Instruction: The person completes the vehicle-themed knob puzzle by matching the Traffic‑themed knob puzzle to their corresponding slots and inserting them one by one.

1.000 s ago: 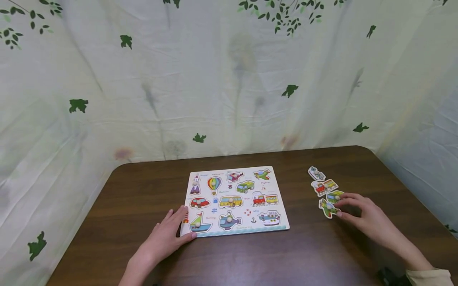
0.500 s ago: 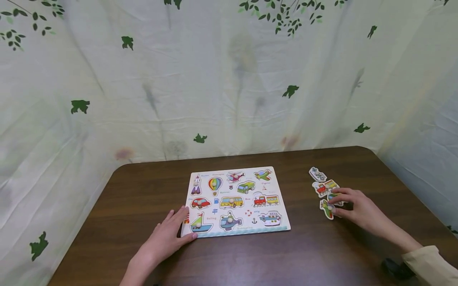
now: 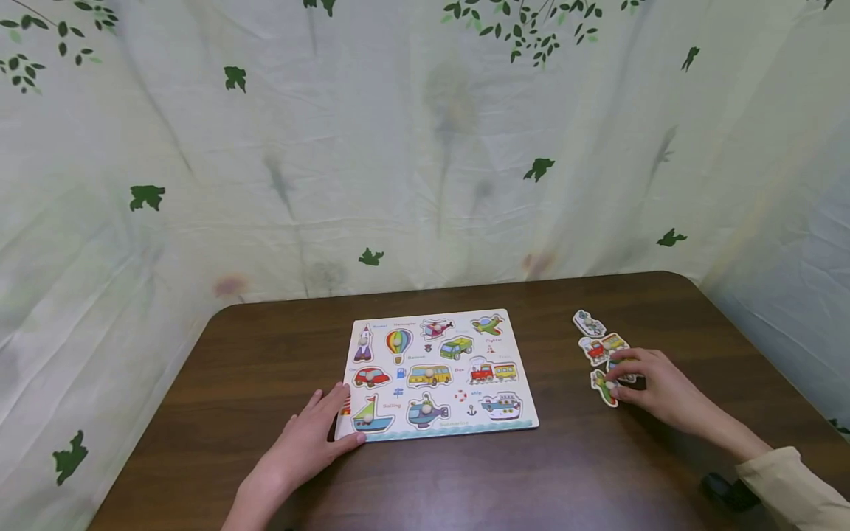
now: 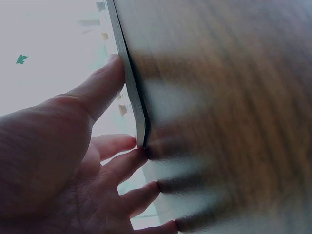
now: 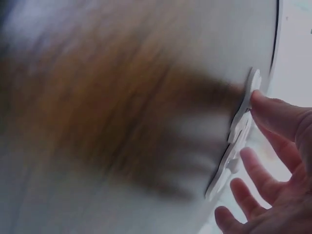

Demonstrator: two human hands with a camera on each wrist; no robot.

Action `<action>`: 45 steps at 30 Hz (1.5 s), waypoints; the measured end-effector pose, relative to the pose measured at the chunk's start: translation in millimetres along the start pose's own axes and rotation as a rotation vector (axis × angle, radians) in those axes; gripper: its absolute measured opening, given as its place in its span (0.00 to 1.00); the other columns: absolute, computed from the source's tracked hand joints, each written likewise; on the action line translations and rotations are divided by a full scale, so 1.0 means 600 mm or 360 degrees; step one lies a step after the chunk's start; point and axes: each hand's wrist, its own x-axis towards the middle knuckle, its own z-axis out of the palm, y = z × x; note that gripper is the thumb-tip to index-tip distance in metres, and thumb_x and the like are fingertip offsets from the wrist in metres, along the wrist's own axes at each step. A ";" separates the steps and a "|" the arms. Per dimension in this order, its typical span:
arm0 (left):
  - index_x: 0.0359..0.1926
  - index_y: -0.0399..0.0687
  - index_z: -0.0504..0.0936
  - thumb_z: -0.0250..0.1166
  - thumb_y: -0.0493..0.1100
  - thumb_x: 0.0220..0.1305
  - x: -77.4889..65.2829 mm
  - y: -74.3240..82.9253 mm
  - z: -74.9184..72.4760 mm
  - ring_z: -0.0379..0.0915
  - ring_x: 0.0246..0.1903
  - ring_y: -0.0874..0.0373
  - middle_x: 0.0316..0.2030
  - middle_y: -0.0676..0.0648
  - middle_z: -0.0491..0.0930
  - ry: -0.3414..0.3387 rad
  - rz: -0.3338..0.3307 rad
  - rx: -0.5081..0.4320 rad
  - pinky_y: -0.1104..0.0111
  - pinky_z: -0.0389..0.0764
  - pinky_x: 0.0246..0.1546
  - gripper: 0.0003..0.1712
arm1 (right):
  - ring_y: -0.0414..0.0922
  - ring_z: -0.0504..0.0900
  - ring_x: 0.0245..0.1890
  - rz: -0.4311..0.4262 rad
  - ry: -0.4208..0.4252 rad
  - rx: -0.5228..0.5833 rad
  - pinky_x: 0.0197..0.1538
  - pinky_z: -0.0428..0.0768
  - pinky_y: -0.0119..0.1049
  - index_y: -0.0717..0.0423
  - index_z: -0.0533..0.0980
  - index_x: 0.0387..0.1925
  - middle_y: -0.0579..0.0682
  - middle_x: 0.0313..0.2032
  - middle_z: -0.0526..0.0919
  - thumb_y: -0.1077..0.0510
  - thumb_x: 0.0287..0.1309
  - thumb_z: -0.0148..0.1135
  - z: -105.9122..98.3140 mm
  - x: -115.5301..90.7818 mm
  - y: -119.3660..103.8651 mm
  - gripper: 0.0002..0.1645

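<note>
A white wooden puzzle board (image 3: 458, 369) with colourful vehicle pictures lies flat on the table. My left hand (image 3: 302, 435) rests at its front left corner, thumb at the front edge and the other fingers along the left side; the left wrist view has those fingertips on the table. To the right of the board, my right hand (image 3: 654, 383) pinches the green airplane puzzle piece (image 3: 600, 385) between thumb and index finger. That piece (image 5: 245, 105) still lies low over the tabletop, its right part covered by the fingers. Beneath the hand, a green vehicle piece (image 3: 631, 378) is mostly hidden.
Just beyond the right hand lie the train piece (image 3: 594, 350) and a pale puzzle piece (image 3: 589, 323), close together. The brown wooden table (image 3: 425, 487) is backed by a white curtain (image 3: 398, 147) with green leaf prints. A dark object (image 3: 730, 493) sits by the right sleeve.
My right thumb and index finger have moved left over the airplane piece and closed on it, and that piece has shifted slightly left. The left hand and the board stay put.
</note>
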 end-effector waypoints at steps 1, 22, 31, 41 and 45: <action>0.73 0.41 0.61 0.69 0.62 0.58 0.000 0.000 0.000 0.48 0.70 0.31 0.71 0.37 0.61 0.0001 0.0002 0.0000 0.27 0.54 0.56 0.51 | 0.64 0.71 0.52 -0.0010 -0.0004 0.0000 0.51 0.67 0.59 0.46 0.84 0.33 0.58 0.50 0.79 0.61 0.48 0.76 0.000 0.000 0.000 0.10; 0.73 0.42 0.61 0.69 0.61 0.58 0.000 -0.003 0.001 0.48 0.71 0.32 0.71 0.38 0.60 0.0012 0.0026 -0.0011 0.27 0.54 0.56 0.50 | 0.54 0.71 0.46 -0.0308 0.0141 0.0099 0.46 0.65 0.48 0.41 0.81 0.34 0.51 0.45 0.77 0.70 0.46 0.74 0.009 0.020 -0.039 0.21; 0.73 0.41 0.61 0.69 0.62 0.58 -0.001 -0.002 0.001 0.48 0.70 0.31 0.71 0.38 0.61 0.0009 0.0016 -0.0006 0.27 0.54 0.56 0.51 | 0.53 0.73 0.47 -0.0331 0.0109 0.0126 0.46 0.69 0.49 0.44 0.82 0.35 0.49 0.45 0.79 0.70 0.49 0.73 0.011 0.056 -0.056 0.18; 0.73 0.42 0.62 0.70 0.61 0.58 -0.001 -0.003 -0.001 0.48 0.70 0.32 0.71 0.38 0.61 0.0021 0.0017 -0.0006 0.27 0.54 0.56 0.50 | 0.62 0.70 0.54 -0.0230 -0.0004 0.0180 0.50 0.69 0.56 0.49 0.82 0.38 0.58 0.51 0.76 0.69 0.55 0.69 0.012 0.095 -0.071 0.13; 0.73 0.42 0.62 0.69 0.62 0.57 0.000 -0.004 0.002 0.48 0.70 0.32 0.71 0.38 0.61 0.0015 0.0012 -0.0007 0.27 0.55 0.56 0.51 | 0.62 0.69 0.55 -0.0244 0.0003 0.0167 0.51 0.69 0.56 0.49 0.82 0.38 0.59 0.52 0.76 0.69 0.56 0.69 0.014 0.114 -0.077 0.12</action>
